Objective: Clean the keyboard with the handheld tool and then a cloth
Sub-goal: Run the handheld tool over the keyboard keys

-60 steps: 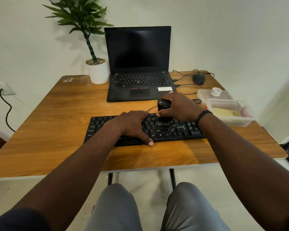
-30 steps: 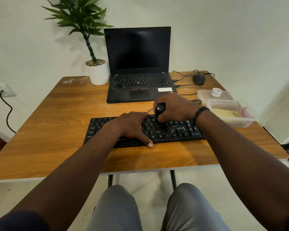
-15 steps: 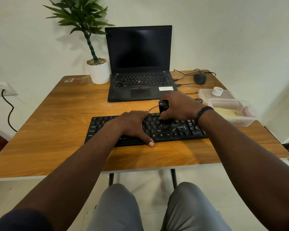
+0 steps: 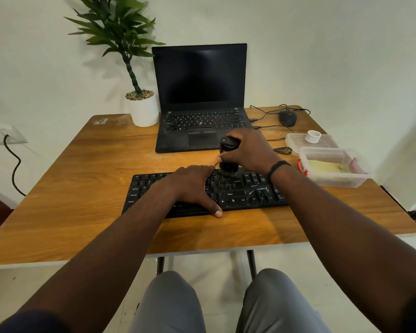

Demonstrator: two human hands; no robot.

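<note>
Black keyboard (image 4: 238, 191) lying near the front edge of the wooden table (image 4: 82, 179). Left hand (image 4: 192, 186) rests flat on its middle keys, fingers relaxed. Right hand (image 4: 247, 150) grips an upright black handheld cleaning tool (image 4: 227, 152), its lower end on the upper key rows.

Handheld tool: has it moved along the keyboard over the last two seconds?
No. The handheld tool stands on the keyboard, same upper keys as before.
</note>
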